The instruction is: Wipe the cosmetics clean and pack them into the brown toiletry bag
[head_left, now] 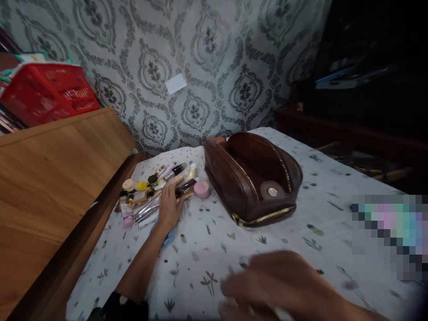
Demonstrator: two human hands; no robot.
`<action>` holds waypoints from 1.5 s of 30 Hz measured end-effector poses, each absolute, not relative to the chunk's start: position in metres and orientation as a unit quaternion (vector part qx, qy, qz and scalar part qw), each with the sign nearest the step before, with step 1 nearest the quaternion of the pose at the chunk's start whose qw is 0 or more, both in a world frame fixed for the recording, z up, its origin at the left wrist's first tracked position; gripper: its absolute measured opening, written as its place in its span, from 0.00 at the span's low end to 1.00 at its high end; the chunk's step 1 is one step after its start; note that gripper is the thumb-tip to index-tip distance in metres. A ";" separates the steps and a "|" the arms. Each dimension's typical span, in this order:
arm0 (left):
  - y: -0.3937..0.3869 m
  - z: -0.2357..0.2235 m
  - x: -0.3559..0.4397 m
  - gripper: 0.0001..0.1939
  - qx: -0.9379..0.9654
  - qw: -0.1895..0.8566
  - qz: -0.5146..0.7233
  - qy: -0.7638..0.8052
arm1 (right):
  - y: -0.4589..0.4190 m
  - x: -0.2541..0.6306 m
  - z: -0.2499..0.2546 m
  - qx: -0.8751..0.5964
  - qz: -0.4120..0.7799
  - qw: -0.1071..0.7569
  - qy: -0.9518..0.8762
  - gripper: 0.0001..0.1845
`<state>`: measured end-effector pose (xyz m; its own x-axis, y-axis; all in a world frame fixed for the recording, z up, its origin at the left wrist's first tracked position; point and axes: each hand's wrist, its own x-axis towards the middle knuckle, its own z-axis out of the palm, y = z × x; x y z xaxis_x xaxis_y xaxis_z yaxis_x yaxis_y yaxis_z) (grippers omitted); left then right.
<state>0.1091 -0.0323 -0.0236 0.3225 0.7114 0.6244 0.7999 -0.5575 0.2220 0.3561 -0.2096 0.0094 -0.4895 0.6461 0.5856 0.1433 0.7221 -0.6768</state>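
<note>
A loose pile of cosmetics lies on the patterned white sheet, left of a brown leather toiletry bag [227, 187]. My left hand [170, 208] rests over the pile with fingers stretched out across it, close to a dark bottle [186, 187] and silvery tubes [147, 209]. A round pink container [202, 189] sits right of that hand, and a yellow-capped item [141, 185] lies further left. The bag's top is unzipped and gapes wide, showing its brown inside. My right hand [277, 283] is smeared by motion at the lower front; a pale bit shows beneath it, too unclear to name.
A wooden panel [67, 165] borders the sheet on the left, with a red plastic basket [50, 91] on top. Patterned wallpaper [210, 44] rises behind. At the right edge lies a pixelated coloured object [394, 227]; dark furniture [334, 120] stands beyond.
</note>
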 end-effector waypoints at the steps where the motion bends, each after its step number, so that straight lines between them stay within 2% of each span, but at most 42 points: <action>1: -0.029 -0.023 0.109 0.24 -0.811 0.046 -0.353 -0.464 | -0.206 0.355 0.018 -0.250 0.280 0.434 -0.819 0.09; 4: -0.022 -0.021 0.107 0.19 -0.796 -0.043 -0.375 -0.474 | -0.180 0.340 0.033 -0.298 0.290 0.405 -0.814 0.17; 6: -0.018 -0.020 0.105 0.15 -0.777 -0.091 -0.391 -0.486 | -0.152 0.324 0.029 -0.351 0.319 0.399 -0.785 0.19; 8: -0.015 -0.020 0.103 0.13 -0.762 -0.115 -0.407 -0.490 | -0.124 0.307 0.015 -0.397 0.415 0.408 -0.710 0.16; 10: -0.012 -0.023 0.100 0.13 -0.750 -0.134 -0.421 -0.491 | -0.101 0.294 -0.002 -0.429 0.571 0.429 -0.554 0.13; 11: -0.011 -0.024 0.099 0.14 -0.743 -0.147 -0.429 -0.492 | -0.092 0.290 -0.010 -0.427 0.611 0.457 -0.485 0.12; 16: -0.013 -0.026 0.090 0.19 -0.716 -0.209 -0.458 -0.484 | -0.075 0.289 -0.029 -0.409 0.644 0.501 -0.409 0.13; 20: -0.025 -0.018 0.087 0.18 -0.722 -0.271 -0.465 -0.435 | -0.078 0.299 -0.031 -0.351 0.684 0.519 -0.373 0.17; 27: -0.045 0.006 0.090 0.16 -0.798 -0.301 -0.395 -0.343 | -0.078 0.300 -0.029 -0.345 0.708 0.523 -0.325 0.23; 32: -0.062 0.023 0.089 0.11 -0.863 -0.294 -0.264 -0.316 | -0.080 0.298 -0.025 -0.342 0.696 0.554 -0.303 0.26; 35: -0.069 0.027 0.079 0.14 -0.865 -0.301 -0.220 -0.335 | -0.083 0.298 -0.024 -0.337 0.681 0.549 -0.348 0.25; 45: -0.079 0.021 0.067 0.21 -0.865 -0.276 -0.226 -0.353 | -0.084 0.294 -0.032 -0.388 0.587 0.527 -0.476 0.25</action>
<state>0.0668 -0.0792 0.0205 0.6485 0.7355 0.1960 0.4866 -0.5986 0.6363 0.2942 -0.0843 -0.0316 -0.1430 0.9886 0.0466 -0.2498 0.0095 -0.9683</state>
